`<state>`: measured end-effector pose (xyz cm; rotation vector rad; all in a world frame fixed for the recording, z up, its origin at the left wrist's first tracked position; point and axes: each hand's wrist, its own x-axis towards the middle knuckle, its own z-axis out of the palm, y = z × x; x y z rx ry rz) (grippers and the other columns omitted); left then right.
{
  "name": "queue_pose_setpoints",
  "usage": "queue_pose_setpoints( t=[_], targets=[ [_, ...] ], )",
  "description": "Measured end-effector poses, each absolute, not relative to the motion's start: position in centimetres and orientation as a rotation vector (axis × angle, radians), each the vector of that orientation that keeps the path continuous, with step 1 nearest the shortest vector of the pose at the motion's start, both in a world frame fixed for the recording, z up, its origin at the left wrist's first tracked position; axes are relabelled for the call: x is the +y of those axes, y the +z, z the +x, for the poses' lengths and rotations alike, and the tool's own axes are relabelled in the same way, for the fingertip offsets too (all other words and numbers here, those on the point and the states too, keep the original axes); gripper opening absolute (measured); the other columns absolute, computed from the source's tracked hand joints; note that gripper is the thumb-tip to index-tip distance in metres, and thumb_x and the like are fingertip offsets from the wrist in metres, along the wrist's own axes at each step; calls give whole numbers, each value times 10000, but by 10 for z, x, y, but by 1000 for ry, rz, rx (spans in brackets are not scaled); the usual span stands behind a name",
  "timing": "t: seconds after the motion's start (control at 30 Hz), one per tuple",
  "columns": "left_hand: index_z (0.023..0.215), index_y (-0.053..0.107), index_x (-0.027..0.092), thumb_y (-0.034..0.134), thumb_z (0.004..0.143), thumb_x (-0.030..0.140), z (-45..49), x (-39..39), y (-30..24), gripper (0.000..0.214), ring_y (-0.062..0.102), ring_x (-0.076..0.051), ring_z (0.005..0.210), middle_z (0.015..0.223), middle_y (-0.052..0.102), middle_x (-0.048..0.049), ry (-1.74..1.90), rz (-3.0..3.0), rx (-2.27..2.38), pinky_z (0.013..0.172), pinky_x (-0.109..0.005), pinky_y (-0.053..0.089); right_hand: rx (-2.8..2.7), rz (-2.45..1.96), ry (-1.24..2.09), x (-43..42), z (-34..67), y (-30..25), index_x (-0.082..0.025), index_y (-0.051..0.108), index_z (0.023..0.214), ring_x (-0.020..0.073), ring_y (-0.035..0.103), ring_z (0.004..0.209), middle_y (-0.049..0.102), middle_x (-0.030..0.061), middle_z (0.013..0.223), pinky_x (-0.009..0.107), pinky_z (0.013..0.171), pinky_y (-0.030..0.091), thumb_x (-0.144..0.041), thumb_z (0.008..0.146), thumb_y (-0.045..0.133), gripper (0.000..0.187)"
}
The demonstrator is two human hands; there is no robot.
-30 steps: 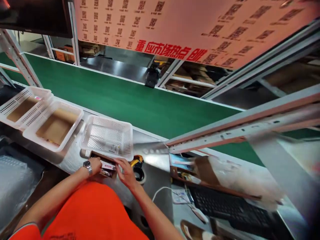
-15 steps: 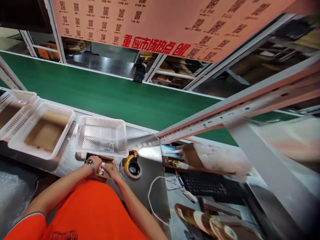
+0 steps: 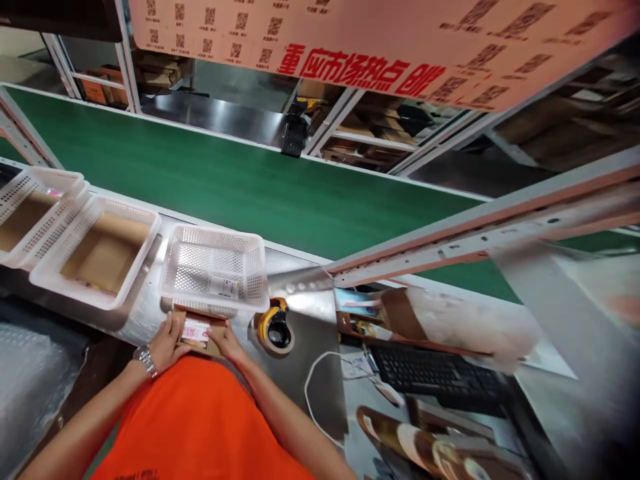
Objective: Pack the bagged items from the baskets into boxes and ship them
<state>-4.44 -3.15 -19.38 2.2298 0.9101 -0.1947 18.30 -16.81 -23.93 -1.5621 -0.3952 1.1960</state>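
My left hand (image 3: 165, 343) and my right hand (image 3: 227, 340) press against the two sides of a small brown cardboard box (image 3: 196, 333) at the near edge of the steel bench. A white and pink packet (image 3: 195, 330) lies on top of the box between my hands. Both hands are curled against the box; a metal watch sits on my left wrist. Just beyond the box stands a white perforated basket (image 3: 215, 275) with a label inside. My orange shirt hides the lower part of the box.
A yellow tape dispenser (image 3: 274, 325) sits right of the box. Two more white baskets (image 3: 97, 257) with cardboard inside stand to the left. A green conveyor belt (image 3: 240, 190) runs behind. A black keyboard (image 3: 440, 377), white cable and open carton lie right.
My left hand has slid from the top of the box to its left side, and the packet now lies flat on top. The view has shifted slightly.
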Motion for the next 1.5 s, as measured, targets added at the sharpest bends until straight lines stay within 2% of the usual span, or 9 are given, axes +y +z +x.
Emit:
queue_pose_setpoints(
  t=[0.23, 0.4, 0.5, 0.77, 0.93, 1.07, 1.2, 1.33, 1.5],
  targets=[
    [1152, 657, 204, 898, 838, 485, -16, -14, -203, 485, 761, -370, 1203, 1382, 702, -186, -107, 2126, 1083, 1052, -514, 638, -254, -1487, 1456, -176, 197, -227, -308, 707, 1113, 345, 774, 1111, 826, 63, 1098, 545, 1034, 611, -729, 658, 925, 657],
    [1424, 528, 154, 918, 809, 365, -8, -18, -214, 758, 694, -407, 1370, 1448, 684, -206, 127, 1940, 1227, 1150, -484, 591, -7, -1326, 1601, -176, 208, -212, -296, 707, 1231, 336, 797, 1055, 813, 107, 1174, 496, 857, 652, -857, 782, 742, 720],
    [1597, 415, 152, 944, 742, 297, -11, -19, -215, 1016, 620, -402, 1503, 1579, 641, -241, 241, 1771, 1186, 1227, -480, 542, 14, -1456, 1488, -176, 203, -211, -293, 698, 1268, 323, 786, 1009, 798, 103, 1198, 458, 799, 643, -769, 752, 814, 712],
    [1577, 592, 184, 654, 1016, 416, -16, -11, -216, 610, 821, -318, 1189, 1233, 870, -148, 77, 1656, 1195, 1013, -395, 633, -210, -1577, 1363, -193, 207, -226, -330, 716, 1307, 333, 763, 1128, 803, 80, 1216, 470, 873, 640, -588, 688, 944, 708],
    [1575, 596, 132, 664, 1004, 398, -11, -8, -222, 634, 806, -290, 1248, 1334, 842, -174, 126, 1645, 1179, 1053, -359, 626, 10, -1546, 1047, -176, 243, -234, -307, 657, 1022, 337, 781, 1138, 785, 70, 1042, 506, 946, 656, -797, 772, 757, 559],
    [1542, 653, 150, 724, 952, 410, -2, 4, -222, 649, 789, -302, 1289, 1399, 821, -152, 146, 1650, 1106, 1116, -388, 620, -50, -1659, 904, -146, 277, -230, -304, 606, 947, 343, 789, 1065, 772, 79, 941, 497, 896, 667, -759, 811, 702, 485],
    [1441, 746, 151, 850, 822, 453, 4, 17, -226, 697, 762, -354, 1338, 1452, 793, -153, 206, 1611, 1021, 1176, -459, 606, -127, -1840, 744, -158, 293, -229, -229, 674, 1187, 370, 738, 1147, 779, 160, 1152, 488, 941, 629, -728, 793, 710, 637],
    [1333, 801, 149, 934, 722, 463, 5, 21, -234, 700, 781, -389, 1285, 1353, 837, -162, 221, 1578, 992, 1167, -489, 612, -430, -2421, 145, -212, 285, -246, 26, 523, 1539, 486, 625, 1330, 653, 374, 1395, 606, 1118, 529, -702, 808, 687, 1045],
    [1292, 797, 164, 983, 654, 356, 4, 24, -242, 692, 795, -356, 1243, 1301, 855, -141, 205, 1498, 926, 1163, -473, 609, -707, -2724, 108, -246, 281, -258, 118, 388, 1650, 476, 753, 1077, 660, 446, 1327, 561, 846, 618, -602, 931, 643, 1050]
  ],
)
